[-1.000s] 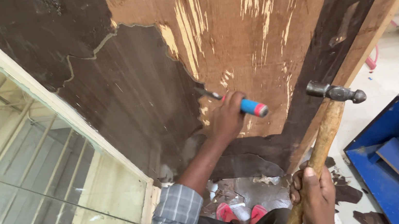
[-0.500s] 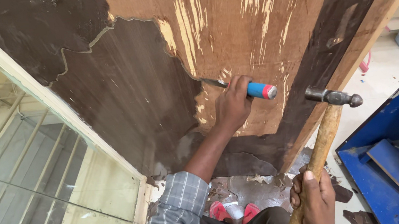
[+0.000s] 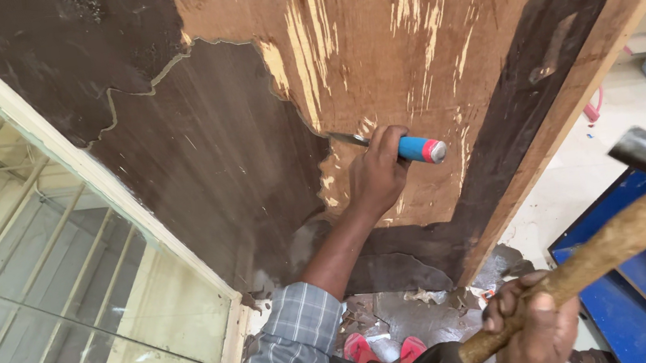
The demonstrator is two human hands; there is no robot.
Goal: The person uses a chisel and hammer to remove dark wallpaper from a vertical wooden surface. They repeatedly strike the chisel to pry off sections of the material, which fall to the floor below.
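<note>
A: Veneered door panel [image 3: 197, 182], dark skin partly stripped to bare ply. Grips?

B: Chisel [image 3: 407, 147] is clamped in the left hand [image 3: 377, 174], blade set at the veneer edge. Hammer [image 3: 624, 227] is gripped by the right hand [image 3: 533, 329].

A: Changed?

B: Hammer has been raised and drawn back, head now well apart from the chisel butt; a strike is judged imminent.

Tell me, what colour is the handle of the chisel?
The chisel handle is blue with a red band near its end, seen best in the head view.
</note>
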